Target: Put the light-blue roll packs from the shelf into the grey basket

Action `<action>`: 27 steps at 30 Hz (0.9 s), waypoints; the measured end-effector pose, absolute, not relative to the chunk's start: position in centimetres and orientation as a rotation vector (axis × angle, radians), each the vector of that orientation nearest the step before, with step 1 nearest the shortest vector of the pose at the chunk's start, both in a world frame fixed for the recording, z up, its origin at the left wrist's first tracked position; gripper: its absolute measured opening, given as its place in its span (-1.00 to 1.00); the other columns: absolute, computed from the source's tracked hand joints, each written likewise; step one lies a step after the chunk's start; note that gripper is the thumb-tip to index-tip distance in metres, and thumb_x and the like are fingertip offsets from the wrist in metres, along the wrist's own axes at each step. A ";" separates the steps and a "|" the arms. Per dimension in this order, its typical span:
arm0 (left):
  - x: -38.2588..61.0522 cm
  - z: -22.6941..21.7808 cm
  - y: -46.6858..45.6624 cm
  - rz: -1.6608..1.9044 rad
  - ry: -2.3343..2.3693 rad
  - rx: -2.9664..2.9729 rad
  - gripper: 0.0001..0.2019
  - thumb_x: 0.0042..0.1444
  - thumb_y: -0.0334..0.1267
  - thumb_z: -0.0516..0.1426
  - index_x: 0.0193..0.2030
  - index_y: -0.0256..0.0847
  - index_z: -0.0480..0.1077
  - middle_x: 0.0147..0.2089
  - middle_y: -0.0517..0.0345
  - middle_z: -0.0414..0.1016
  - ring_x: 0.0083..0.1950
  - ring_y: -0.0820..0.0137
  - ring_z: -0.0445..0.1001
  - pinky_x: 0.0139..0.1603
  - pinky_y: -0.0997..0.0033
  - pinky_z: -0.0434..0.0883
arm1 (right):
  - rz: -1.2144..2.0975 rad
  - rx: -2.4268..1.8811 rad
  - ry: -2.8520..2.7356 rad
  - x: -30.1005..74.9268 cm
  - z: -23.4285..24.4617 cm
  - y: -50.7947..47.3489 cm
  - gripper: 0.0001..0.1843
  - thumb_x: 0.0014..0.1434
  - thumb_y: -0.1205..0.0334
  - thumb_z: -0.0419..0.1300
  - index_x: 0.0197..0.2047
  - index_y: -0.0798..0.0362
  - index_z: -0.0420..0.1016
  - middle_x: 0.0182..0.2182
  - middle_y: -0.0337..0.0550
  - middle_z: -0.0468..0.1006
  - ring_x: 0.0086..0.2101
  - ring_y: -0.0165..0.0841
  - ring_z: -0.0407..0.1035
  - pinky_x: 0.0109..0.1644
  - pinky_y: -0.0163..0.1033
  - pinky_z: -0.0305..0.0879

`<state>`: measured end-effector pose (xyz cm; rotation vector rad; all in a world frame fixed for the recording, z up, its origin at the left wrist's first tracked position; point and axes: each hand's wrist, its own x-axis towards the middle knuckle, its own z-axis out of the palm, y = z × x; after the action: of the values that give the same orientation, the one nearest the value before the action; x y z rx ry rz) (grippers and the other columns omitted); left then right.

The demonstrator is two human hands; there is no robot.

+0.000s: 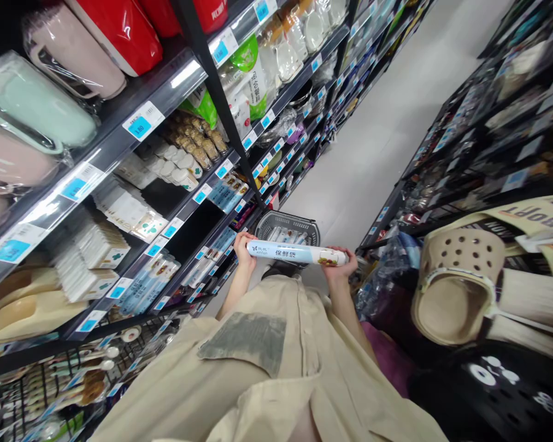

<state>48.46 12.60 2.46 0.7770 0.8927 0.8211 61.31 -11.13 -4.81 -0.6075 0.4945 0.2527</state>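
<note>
A long light-blue and white roll of food storage bags (295, 253) is held level in front of my body. My left hand (245, 248) is closed around its left end. Around the right end, beside a printed food picture, my right hand (341, 265) is closed too. Just beyond and below the roll sits a grey plastic shopping basket (311, 230) on the floor, with several similar wrapped rolls (286, 236) lying in it. The roll and my hands hide the near part of the basket.
Shelves on the left carry wrapped pitchers (37, 101), toothpick packs (92, 248), more blue bag rolls (150, 282) and price tags. Clogs (461, 282) hang close on the right. The grey aisle floor (350, 153) stretches ahead between the racks.
</note>
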 end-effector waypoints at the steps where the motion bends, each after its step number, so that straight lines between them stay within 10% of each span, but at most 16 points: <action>1: 48.5 2.5 12.5 0.825 0.891 0.771 -0.82 -0.18 -0.33 0.22 -0.41 -0.15 0.29 -0.52 0.32 0.37 -0.47 0.46 0.42 -0.26 0.37 0.41 | 0.256 -0.586 0.531 61.3 -4.7 -11.1 -0.72 0.06 0.18 0.21 -0.46 -0.08 0.11 -0.62 -0.47 0.26 -0.58 -0.44 0.31 -0.35 -0.28 0.56; 14: 48.2 1.9 11.6 0.751 0.837 0.450 -0.81 -0.07 -0.23 0.22 -0.27 -0.17 0.49 -0.51 0.16 0.39 -0.40 0.30 0.43 -0.14 0.16 0.43 | 0.233 -0.352 0.640 62.4 -4.5 -13.0 -0.68 -0.02 0.25 0.16 -0.45 -0.09 -0.02 -0.65 -0.53 0.19 -0.68 -0.47 0.24 -0.60 -0.32 0.42; 27: 47.3 2.3 11.8 0.795 0.832 0.290 -0.90 0.04 -0.21 0.15 -0.38 -0.17 0.45 -0.60 0.21 0.19 -0.48 0.33 0.33 -0.21 0.23 0.41 | 0.378 -0.377 0.604 62.4 -3.0 -12.2 -0.83 0.21 0.31 0.03 -0.40 -0.13 0.21 -0.49 -0.30 0.45 -0.51 -0.35 0.52 -0.42 -0.20 0.66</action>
<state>47.34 11.82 2.34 0.2902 0.8323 0.7948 62.39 -12.16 -3.03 -0.3766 0.6036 0.3779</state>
